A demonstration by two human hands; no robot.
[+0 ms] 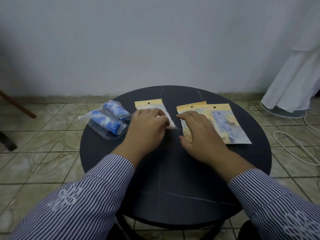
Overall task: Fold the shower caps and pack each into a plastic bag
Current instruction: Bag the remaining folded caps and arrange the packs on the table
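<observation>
Covering bags: left hand [149,126] | right hand [199,130] | fingers relaxed, grip possibly hidden

navy-and-white striped sleeves [97,193] with white embroidery

You have three yellow-topped plastic bags on the round black table [121,170]: one [150,105] under your left hand [147,127], two overlapping at right [192,108] [226,123]. Two rolled blue-and-white shower caps [116,110] [108,124] lie in clear bags at the table's left edge. Two hands show, the right [199,132] too.
</observation>
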